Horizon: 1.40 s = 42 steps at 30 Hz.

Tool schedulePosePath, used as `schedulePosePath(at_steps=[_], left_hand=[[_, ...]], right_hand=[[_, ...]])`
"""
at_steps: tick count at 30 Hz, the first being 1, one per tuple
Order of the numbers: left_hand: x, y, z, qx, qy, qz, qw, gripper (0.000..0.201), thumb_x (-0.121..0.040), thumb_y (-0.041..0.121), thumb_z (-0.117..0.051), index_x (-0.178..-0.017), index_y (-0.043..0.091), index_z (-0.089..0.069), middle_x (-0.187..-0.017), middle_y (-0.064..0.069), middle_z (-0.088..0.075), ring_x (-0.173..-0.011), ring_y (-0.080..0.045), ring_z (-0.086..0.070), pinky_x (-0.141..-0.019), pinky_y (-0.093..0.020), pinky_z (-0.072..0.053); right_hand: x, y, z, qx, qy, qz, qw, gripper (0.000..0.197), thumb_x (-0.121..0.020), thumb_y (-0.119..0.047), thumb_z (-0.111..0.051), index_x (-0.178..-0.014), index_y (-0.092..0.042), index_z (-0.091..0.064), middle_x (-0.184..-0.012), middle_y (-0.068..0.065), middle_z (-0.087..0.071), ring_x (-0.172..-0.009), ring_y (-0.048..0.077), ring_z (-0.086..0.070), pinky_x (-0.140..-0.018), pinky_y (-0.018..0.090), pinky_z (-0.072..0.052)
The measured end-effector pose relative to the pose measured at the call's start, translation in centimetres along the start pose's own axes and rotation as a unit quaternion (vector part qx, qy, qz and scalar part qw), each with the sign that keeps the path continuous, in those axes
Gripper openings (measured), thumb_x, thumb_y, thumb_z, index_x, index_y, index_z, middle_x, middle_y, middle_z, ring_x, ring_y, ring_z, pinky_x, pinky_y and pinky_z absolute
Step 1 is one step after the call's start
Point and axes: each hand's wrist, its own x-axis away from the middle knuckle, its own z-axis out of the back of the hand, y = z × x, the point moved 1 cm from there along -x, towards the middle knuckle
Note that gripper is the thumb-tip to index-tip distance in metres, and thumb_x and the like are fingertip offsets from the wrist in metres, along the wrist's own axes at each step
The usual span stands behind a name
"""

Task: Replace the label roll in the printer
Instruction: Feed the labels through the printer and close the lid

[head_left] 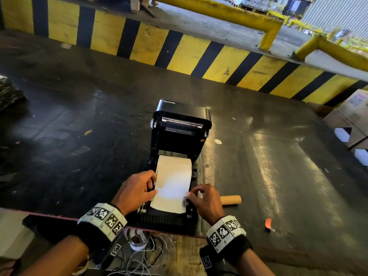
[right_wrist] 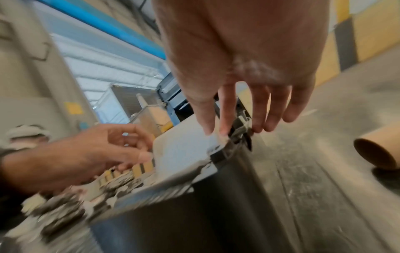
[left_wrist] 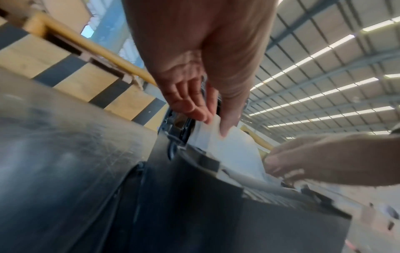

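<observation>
A black label printer [head_left: 179,134] stands with its lid open near the front edge of the dark table [head_left: 79,126]. A white label strip [head_left: 172,186] runs from the roll bay over the printer's front. My left hand [head_left: 153,186] pinches the strip's left edge, with the thumb lying on the paper [left_wrist: 238,154]. At the strip's right edge my right hand [head_left: 191,196] pinches the grey paper guide [right_wrist: 240,126], its thumb and forefinger tips touching the paper [right_wrist: 181,149]. The roll itself is hidden under the strip. An empty cardboard core [head_left: 231,200] lies just right of the printer.
A yellow and black striped barrier [head_left: 179,48] runs behind the table. Cardboard boxes [head_left: 350,120] stand at the right edge and a dark wrapped bundle [head_left: 8,94] at the far left. An orange scrap [head_left: 268,223] lies front right. A tape roll and white wires [head_left: 137,242] sit below the front edge.
</observation>
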Motion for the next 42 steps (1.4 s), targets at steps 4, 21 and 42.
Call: schedulePosePath(at_steps=[4, 21, 42], left_hand=[[1.0, 0.3, 0.7, -0.078, 0.049, -0.041, 0.995, 0.019, -0.076, 0.025, -0.072, -0.082, 0.023, -0.054, -0.067, 0.010, -0.050, -0.060, -0.006, -0.049, -0.053, -0.017, -0.037], [0.9, -0.6, -2.2, -0.269, -0.060, -0.289, 0.917, 0.012, -0.067, 0.042, -0.071, -0.076, 0.034, -0.071, -0.067, 0.018, -0.067, -0.067, -0.002, -0.059, -0.055, -0.015, -0.048], [-0.5, -1.5, -2.7, -0.357, -0.135, -0.377, 0.844, 0.016, -0.074, 0.019, -0.050, -0.074, 0.029, -0.062, -0.067, 0.012, -0.062, -0.069, -0.007, -0.056, -0.060, -0.017, -0.047]], right_hand=[[1.9, -0.8, -0.3, 0.076, 0.037, 0.104, 0.991, 0.020, -0.078, -0.035, -0.069, -0.078, -0.015, -0.068, -0.091, 0.001, -0.061, -0.088, 0.019, -0.053, -0.075, 0.034, -0.046], [1.9, -1.6, -2.9, 0.253, -0.072, 0.341, 0.902, 0.020, -0.085, -0.027, -0.048, -0.083, -0.021, -0.066, -0.066, 0.000, -0.061, -0.068, 0.023, -0.056, -0.067, 0.031, -0.039], [0.4, -3.8, -1.1, 0.259, -0.181, 0.331, 0.889, 0.020, -0.085, -0.020, -0.059, -0.096, -0.004, -0.064, -0.083, 0.016, -0.073, -0.081, 0.034, -0.063, -0.075, 0.039, -0.048]])
